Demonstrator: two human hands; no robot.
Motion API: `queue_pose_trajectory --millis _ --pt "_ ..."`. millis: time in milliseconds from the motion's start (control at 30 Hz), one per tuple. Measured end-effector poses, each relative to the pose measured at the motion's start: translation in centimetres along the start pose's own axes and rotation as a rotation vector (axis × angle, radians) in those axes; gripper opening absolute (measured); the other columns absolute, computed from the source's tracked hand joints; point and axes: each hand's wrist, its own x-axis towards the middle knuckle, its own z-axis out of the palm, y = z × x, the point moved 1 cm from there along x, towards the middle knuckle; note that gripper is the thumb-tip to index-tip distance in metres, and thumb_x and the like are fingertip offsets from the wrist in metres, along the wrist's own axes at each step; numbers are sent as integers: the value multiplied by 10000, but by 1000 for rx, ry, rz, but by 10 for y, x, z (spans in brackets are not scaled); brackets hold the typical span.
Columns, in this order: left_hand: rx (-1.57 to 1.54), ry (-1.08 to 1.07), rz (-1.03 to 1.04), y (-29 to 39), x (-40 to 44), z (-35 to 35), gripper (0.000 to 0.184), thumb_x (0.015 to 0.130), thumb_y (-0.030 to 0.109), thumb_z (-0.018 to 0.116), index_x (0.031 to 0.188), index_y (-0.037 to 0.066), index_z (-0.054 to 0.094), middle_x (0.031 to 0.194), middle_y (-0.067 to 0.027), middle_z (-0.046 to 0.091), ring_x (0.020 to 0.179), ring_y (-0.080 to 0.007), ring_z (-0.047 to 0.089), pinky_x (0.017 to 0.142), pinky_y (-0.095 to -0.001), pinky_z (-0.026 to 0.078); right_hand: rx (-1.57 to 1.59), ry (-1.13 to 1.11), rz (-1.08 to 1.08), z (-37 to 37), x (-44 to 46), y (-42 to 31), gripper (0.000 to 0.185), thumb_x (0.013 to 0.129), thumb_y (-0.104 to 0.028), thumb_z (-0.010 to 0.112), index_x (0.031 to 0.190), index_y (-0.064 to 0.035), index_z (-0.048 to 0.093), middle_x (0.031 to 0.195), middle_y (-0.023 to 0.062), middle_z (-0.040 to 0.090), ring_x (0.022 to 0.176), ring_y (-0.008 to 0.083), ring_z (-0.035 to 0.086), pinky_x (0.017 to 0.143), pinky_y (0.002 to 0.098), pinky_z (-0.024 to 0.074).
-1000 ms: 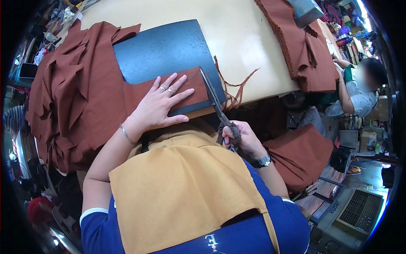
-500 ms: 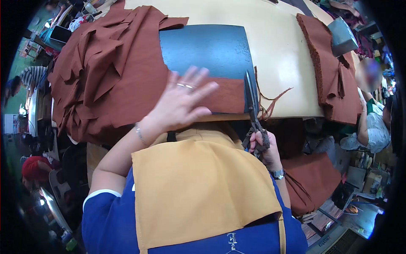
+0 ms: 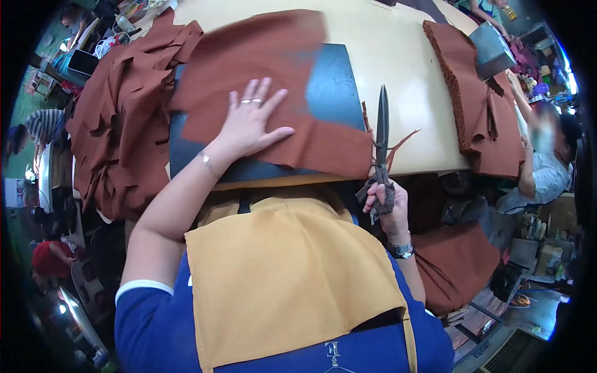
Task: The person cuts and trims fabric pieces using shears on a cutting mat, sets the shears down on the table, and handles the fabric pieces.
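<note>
My left hand [image 3: 252, 121] lies flat with its fingers spread on a rust-brown piece of fabric [image 3: 249, 62]. That piece lies over a dark blue board [image 3: 339, 81], partly folded and blurred along its far right edge. My right hand [image 3: 392, 208] grips dark scissors [image 3: 382, 124] by handles that look wrapped in cloth. The blades are together and point away from me, just right of the fabric's near corner. Beside them lie thin brown offcut strips [image 3: 401, 146].
Crumpled brown fabric [image 3: 118, 124] heaps at the left of the cream table [image 3: 404, 68]. At the right stands a stack of brown fabric [image 3: 476, 105] with a grey metal block [image 3: 492, 50] by it. More brown fabric [image 3: 460, 267] hangs lower right. A co-worker [image 3: 541, 165] is at the right.
My left hand has moved slightly left, and the brown piece now spreads over the board, which was mostly bare. The heap's edge has drawn left. The scissors now point straighter away.
</note>
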Motion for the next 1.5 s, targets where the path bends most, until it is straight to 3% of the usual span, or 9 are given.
queue_pose_trajectory --millis 167,300,400,567,767,900,1100,1433,1500 --pt "8 -66 272 -42 74 1 705 858 604 492 1437 226 353 1533 -120 216 1415 -331 186 1083 -639 118 -106 -18 18 8 -5 -12 165 896 -156 622 853 2 603 684 41 610 575 93 575 545 226 478" --pt "288 29 88 -127 90 -11 746 853 654 445 1464 261 278 1531 -107 229 1410 -319 204 1094 -624 126 -233 -24 132 3 -16 -23 119 875 -120 635 845 -5 624 690 37 609 586 82 585 554 212 492" --pt "200 105 51 -148 71 -12 748 865 631 447 1477 252 243 1542 -96 198 1418 -313 178 1100 -614 126 -259 -72 244 -6 -19 -29 106 857 -108 646 814 -12 633 689 29 608 594 78 592 549 213 500" --pt "43 256 143 -97 25 -11 751 849 589 508 1458 200 304 1547 -89 191 1429 -323 140 1108 -589 110 -321 -187 374 -16 -14 -38 153 856 -174 657 820 -27 628 678 21 609 587 76 591 517 210 483" --pt "-257 -115 400 24 -40 -15 871 702 636 658 1408 194 401 1489 -140 300 1385 -350 255 1082 -609 183 -315 -181 409 -17 -11 -45 190 857 -215 664 823 -32 626 653 18 608 539 76 573 502 205 466" --pt "-238 -128 367 41 -57 -22 764 686 415 763 1357 208 461 1425 -128 370 1331 -323 346 1051 -579 291 -298 -212 466 -26 -18 -46 206 849 -231 673 803 -35 630 635 10 595 533 74 571 492 204 469" --pt "-247 64 411 40 -63 -5 446 790 223 686 1223 189 588 1364 -95 469 1256 -312 455 988 -491 414 -231 -350 505 -33 -18 -42 234 832 -250 689 785 -30 625 677 25 624 549 71 591 505 200 487" --pt "-590 -64 431 29 -65 -16 371 880 304 597 1211 135 595 1338 -104 519 1232 -315 490 1005 -474 401 -90 -400 497 -9 -3 -30 312 824 -324 706 784 -25 625 664 15 616 554 80 594 525 206 491" --pt "-506 46 444 20 -54 -27 387 899 311 566 1236 121 575 1349 -118 506 1254 -338 463 1038 -516 345 -58 -401 501 -3 -2 -23 348 835 -363 692 784 -24 630 631 18 610 546 88 594 523 209 483"
